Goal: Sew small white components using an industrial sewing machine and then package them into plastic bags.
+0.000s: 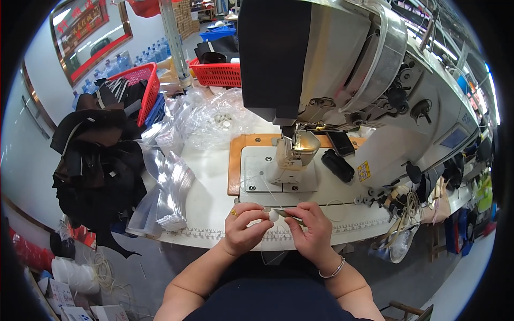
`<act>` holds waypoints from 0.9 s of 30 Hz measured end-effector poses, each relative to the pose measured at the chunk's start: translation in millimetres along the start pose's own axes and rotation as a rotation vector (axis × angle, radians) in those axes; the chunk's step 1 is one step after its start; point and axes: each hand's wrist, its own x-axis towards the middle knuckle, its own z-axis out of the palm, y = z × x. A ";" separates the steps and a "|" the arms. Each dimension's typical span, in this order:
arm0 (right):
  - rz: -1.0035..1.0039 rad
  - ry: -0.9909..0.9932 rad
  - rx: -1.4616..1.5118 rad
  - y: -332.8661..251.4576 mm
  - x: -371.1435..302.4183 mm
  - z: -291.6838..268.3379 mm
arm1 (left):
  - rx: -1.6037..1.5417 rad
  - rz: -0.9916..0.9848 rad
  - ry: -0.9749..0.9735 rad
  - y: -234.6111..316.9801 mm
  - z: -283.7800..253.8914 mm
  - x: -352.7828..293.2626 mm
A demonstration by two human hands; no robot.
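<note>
Both hands are close together in front of the sewing machine (293, 160), over the front edge of its white table. My left hand (246, 227), with a ring on it, pinches a small round white piece (273, 215), perhaps a bobbin. My right hand (311, 229) is closed on a slim grey-green tool (284, 213), whose tip reaches the white piece; its kind is too small to tell. White thread (271, 190) runs from near the fingers up toward the machine's bed plate (254, 174), and more hangs below the hands.
Stacked clear plastic sheets (174, 195) and plastic bags (187, 117) lie left on the table. Dark cut pieces (99, 171) are heaped beyond its left edge. A black case (338, 165) and phone (340, 143) lie right of the machine post. Red baskets (218, 74) stand behind.
</note>
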 end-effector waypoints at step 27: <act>0.307 0.245 -0.302 104.9 -45.5 -50.5 | -1.163 -1.359 0.088 -20.6 -18.9 35.9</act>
